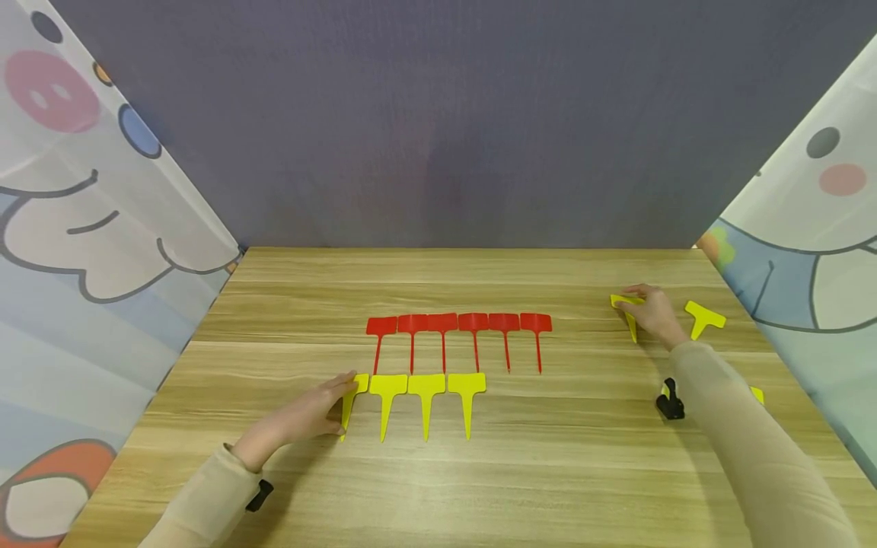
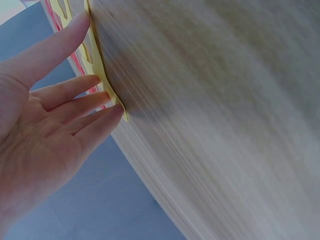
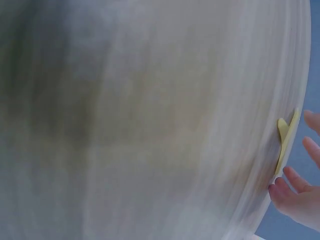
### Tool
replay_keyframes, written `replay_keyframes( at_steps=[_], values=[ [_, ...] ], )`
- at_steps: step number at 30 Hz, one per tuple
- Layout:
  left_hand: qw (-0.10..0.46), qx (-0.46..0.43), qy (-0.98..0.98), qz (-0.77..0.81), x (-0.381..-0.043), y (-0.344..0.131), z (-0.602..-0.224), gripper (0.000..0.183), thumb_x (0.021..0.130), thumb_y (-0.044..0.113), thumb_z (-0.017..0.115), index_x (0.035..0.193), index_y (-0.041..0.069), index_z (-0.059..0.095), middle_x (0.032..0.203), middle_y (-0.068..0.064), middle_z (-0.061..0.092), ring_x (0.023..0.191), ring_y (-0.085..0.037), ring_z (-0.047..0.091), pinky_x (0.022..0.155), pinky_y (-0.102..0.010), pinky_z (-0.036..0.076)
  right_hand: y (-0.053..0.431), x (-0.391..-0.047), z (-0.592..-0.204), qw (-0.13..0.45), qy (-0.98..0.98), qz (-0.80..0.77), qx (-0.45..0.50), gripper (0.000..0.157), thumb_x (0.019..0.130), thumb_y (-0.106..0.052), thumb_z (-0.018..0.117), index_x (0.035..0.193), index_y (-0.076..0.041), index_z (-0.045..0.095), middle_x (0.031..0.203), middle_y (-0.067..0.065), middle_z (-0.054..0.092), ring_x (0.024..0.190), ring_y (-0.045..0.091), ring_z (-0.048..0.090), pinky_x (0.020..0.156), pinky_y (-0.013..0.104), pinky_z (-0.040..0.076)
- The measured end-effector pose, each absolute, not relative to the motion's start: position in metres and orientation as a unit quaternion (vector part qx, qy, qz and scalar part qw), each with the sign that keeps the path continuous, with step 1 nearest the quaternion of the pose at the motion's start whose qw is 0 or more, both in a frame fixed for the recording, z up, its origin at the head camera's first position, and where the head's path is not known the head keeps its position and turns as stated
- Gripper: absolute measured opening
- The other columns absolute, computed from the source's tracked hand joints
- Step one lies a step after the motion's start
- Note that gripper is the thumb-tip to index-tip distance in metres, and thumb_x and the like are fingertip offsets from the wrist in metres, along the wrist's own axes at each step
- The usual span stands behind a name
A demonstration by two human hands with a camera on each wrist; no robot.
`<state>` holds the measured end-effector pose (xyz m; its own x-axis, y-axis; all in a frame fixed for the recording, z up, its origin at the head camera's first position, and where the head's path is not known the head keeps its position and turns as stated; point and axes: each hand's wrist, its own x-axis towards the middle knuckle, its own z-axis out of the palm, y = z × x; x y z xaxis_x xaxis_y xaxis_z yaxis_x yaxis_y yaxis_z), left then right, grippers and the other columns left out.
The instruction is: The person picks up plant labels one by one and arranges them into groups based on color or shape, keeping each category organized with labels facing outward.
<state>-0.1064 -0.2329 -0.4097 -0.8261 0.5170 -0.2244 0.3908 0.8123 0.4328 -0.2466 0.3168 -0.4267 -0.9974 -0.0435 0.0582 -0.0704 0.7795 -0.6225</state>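
In the head view, my left hand (image 1: pixel 308 415) rests at the leftmost yellow T-shaped plant label (image 1: pixel 358 383) in a row on the table. The left wrist view shows its fingertips against the label's (image 2: pixel 107 85) broad head and the thumb near the stem. Three more yellow labels (image 1: pixel 426 384) lie to its right, stems toward me. At the far right, my right hand (image 1: pixel 654 313) reaches over another yellow label (image 1: pixel 631 327), which lies on the wood. Its fingers look spread around the label's (image 3: pixel 284 145) head in the right wrist view.
Behind the yellow row runs a line of several red plant labels (image 1: pixel 473 323). Another yellow label (image 1: pixel 703 318) lies right of my right hand, and one more (image 1: pixel 757 394) is mostly covered by the sleeve. A grey wall (image 1: pixel 438 152) and patterned curtains (image 1: pixel 103 228) bound the table.
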Motion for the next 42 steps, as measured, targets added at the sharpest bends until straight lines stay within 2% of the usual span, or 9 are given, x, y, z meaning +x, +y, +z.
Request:
replay_keyframes(
  at_steps=[22,29,37,42],
  values=[
    [0.166,0.245,0.937,0.184,-0.106,-0.233,-0.411,0.068,0.068,0.009,0.074,0.124,-0.011,0.042,0.138,-0.026,0.028,0.122,-0.041,0.032,0.094,-0.049,0.035,0.321,-0.254,-0.434,-0.003,-0.948,0.319,0.004,0.048,0.087,-0.025,0.056,0.116,0.012,0.048,0.125,0.036,0.036,0.117,0.050,0.028,0.094,0.059,0.025],
    [0.165,0.247,0.936,0.186,-0.105,-0.233,-0.411,0.068,0.068,0.009,0.073,0.124,-0.012,0.042,0.137,-0.026,0.028,0.122,-0.041,0.032,0.094,-0.049,0.034,0.320,-0.255,-0.433,0.010,-0.949,0.316,0.002,0.047,0.084,-0.023,0.060,0.114,0.013,0.050,0.122,0.036,0.039,0.115,0.050,0.031,0.093,0.058,0.027],
    [0.166,0.245,0.937,0.186,-0.106,-0.233,-0.411,0.068,0.069,0.009,0.073,0.125,-0.012,0.041,0.138,-0.026,0.027,0.122,-0.041,0.031,0.095,-0.050,0.034,0.327,-0.258,-0.436,0.009,-0.939,0.342,-0.008,0.062,0.077,-0.040,0.065,0.113,0.009,0.052,0.121,0.035,0.041,0.109,0.049,0.035,0.089,0.055,0.034],
    [0.167,0.243,0.938,0.185,-0.106,-0.233,-0.411,0.067,0.068,0.009,0.073,0.124,-0.012,0.042,0.138,-0.026,0.028,0.122,-0.041,0.031,0.095,-0.049,0.034,0.323,-0.257,-0.433,-0.005,-0.938,0.345,-0.014,0.055,0.082,-0.029,0.062,0.117,0.012,0.047,0.120,0.039,0.038,0.110,0.050,0.035,0.091,0.057,0.032]
  ],
)
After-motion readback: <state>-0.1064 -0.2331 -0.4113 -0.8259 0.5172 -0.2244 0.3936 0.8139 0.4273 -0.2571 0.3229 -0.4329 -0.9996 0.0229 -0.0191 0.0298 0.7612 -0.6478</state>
